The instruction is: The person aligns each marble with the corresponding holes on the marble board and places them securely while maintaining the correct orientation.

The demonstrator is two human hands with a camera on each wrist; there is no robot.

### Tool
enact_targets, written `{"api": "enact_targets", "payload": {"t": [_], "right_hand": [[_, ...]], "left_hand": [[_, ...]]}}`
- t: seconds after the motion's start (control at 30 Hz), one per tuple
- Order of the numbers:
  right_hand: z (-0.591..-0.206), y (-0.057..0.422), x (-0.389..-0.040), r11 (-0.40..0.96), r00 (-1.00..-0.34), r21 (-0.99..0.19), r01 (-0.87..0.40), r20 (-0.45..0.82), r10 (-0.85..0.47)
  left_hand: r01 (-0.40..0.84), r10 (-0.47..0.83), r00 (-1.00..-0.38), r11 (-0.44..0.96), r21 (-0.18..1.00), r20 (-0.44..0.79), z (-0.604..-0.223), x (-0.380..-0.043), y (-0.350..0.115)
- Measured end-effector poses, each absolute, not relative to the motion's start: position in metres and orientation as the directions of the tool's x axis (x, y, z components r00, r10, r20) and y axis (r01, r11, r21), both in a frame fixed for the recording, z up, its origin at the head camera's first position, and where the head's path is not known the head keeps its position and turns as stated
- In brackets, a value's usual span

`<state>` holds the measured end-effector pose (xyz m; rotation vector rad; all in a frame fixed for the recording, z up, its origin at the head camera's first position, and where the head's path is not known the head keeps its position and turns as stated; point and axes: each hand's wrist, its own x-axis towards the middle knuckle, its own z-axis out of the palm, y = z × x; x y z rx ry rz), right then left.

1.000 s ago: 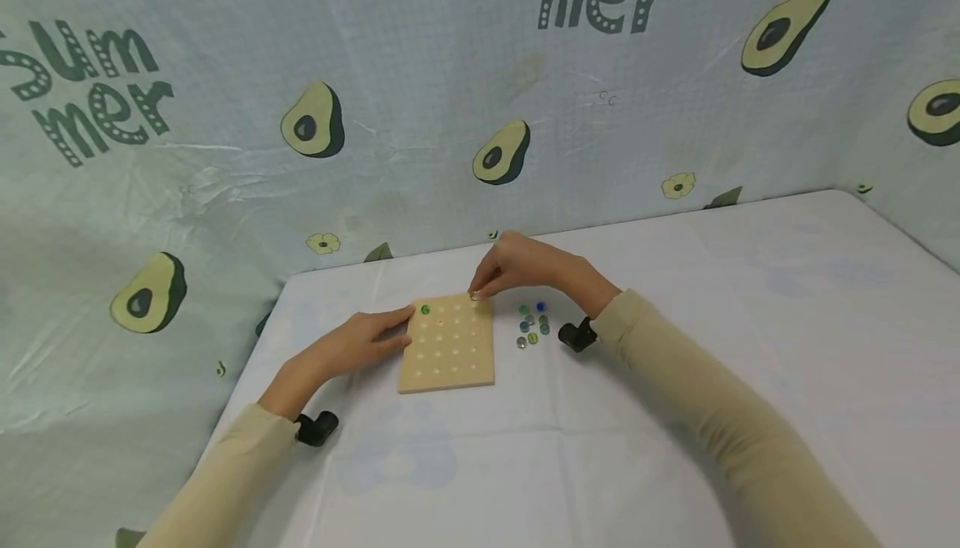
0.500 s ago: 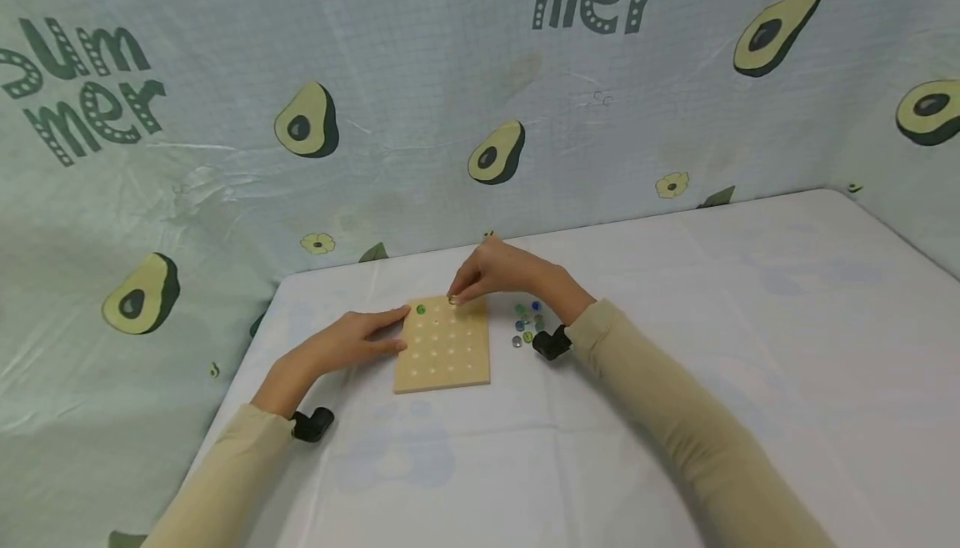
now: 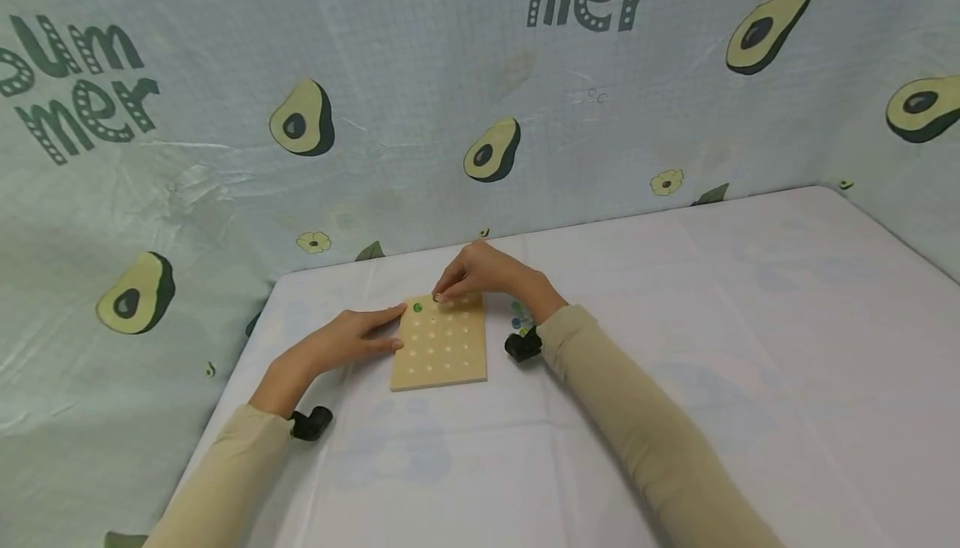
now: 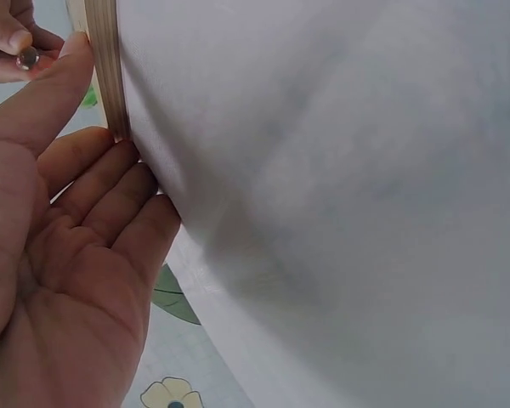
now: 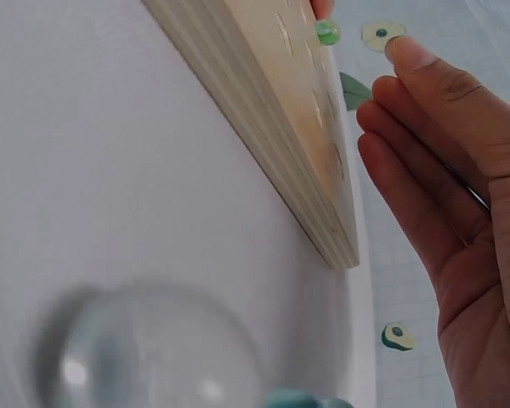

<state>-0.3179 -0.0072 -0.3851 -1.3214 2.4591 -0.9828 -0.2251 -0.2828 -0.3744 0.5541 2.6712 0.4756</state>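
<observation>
A pale wooden board with rows of round hollows lies on the table. My left hand is at its left side, thumb and fingers touching the edge, as the left wrist view also shows. Over the board's far part, my right hand pinches a clear glass marble between thumb and fingertips, close above the far row. A green marble sits in the hollow at the far left corner. In the right wrist view, the right fingertips hide the pinched marble.
Several loose glass marbles lie right of the board, partly hidden by the right wrist and its black camera. One clear marble looms blurred in the right wrist view. An avocado-print cloth hangs behind the table.
My right hand has moved left along the board's far row with the marble, toward the green one. The left hand stays at the board's edge; the head view has shifted slightly.
</observation>
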Motion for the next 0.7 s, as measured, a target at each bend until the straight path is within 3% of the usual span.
{"api": "enact_targets", "payload": {"t": [0.2,0.7], "right_hand": [[-0.392,-0.015,-0.321,0.428,-0.635,-0.664,-0.613,0.093,-0.767],[-0.388,-0.025,-0.325,0.465,-0.614,-0.596,-0.654,0.058,-0.788]], "left_hand": [[0.320,0.445,-0.853,0.859,0.399,-0.273,-0.379,-0.226,-0.284],[0.317,0.438,-0.857,0.864,0.391,-0.273,-0.377,-0.224,-0.283]]}}
